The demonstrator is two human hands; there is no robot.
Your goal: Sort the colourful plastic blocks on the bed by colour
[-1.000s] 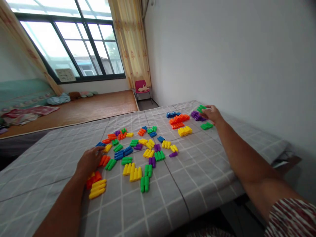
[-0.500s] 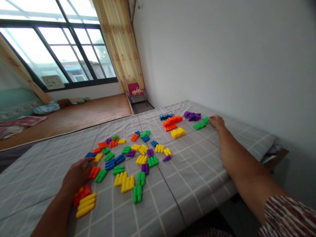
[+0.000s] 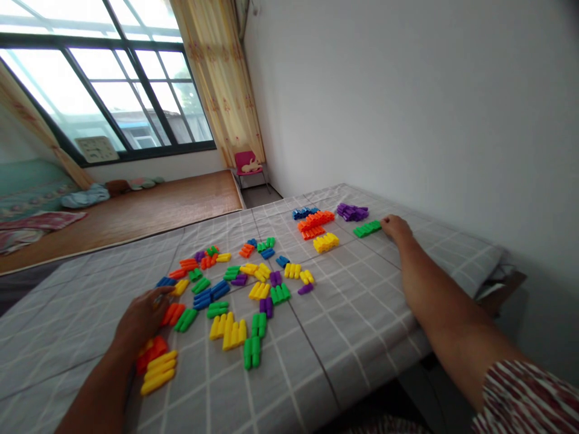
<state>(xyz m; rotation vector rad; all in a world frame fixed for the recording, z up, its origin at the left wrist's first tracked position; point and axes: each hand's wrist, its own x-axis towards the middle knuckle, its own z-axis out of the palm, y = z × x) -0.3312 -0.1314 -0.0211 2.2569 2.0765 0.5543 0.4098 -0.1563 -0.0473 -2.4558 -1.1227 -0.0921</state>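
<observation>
My right hand [image 3: 397, 229] is closed at the right end of a row of green plastic blocks [image 3: 367, 228] lying on the checked cloth. Its fingertips are pressed together there and partly hide that end. At the left, my left hand [image 3: 143, 313] rests low among loose blocks with its fingers curled. Its fingertips reach a yellow block [image 3: 181, 287], and an orange block [image 3: 172, 314] lies just beside them. What is under the left fingers is hidden. Below the left hand are a red-orange block [image 3: 152, 354] and a yellow block [image 3: 158, 372].
Stacks of purple blocks [image 3: 352, 212], orange blocks [image 3: 315, 224], blue blocks [image 3: 305, 213] and yellow blocks [image 3: 326, 242] stand near the right hand. Several mixed blocks [image 3: 260, 290] are scattered mid-table. The grey checked cloth [image 3: 362, 325] reaches the white wall [image 3: 407, 108].
My right hand has moved slightly down and nearer; the green piece it held apart now lines up with the other green blocks in one row. My left hand stays in place.
</observation>
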